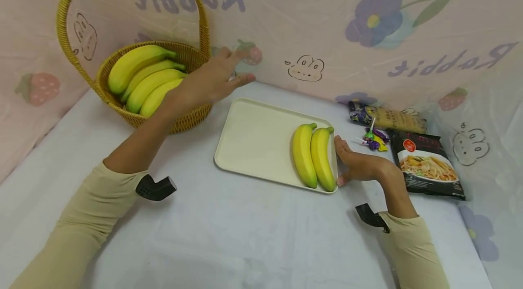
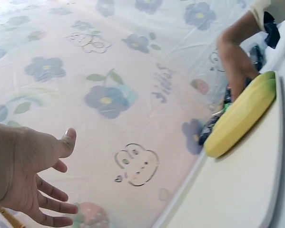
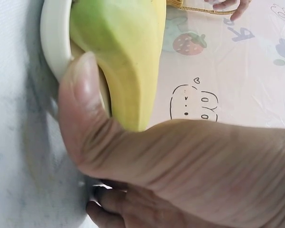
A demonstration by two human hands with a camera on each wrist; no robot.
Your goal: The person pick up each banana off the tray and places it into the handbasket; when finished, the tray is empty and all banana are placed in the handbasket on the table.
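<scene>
Two yellow bananas (image 1: 322,158) lie side by side at the right end of a cream tray (image 1: 257,137). My right hand (image 1: 361,164) is at the tray's right edge, thumb and fingers spread along it; in the right wrist view its thumb touches the rim beside a banana (image 3: 128,61). Raised over the right side of a wicker basket (image 1: 185,121), my left hand (image 1: 210,78) has its fingers extended and holds nothing. Several bananas (image 1: 140,69) sit in the basket, partly hidden by the left forearm. The left wrist view shows the left hand (image 2: 35,175) with fingers apart.
Right of the tray are wrapped lollipops (image 1: 375,139), a long tan packet (image 1: 390,117) and a black noodle packet (image 1: 426,164). The basket's tall handle (image 1: 63,12) arches up at the left. A printed curtain (image 1: 278,21) stands behind the white table (image 1: 229,225).
</scene>
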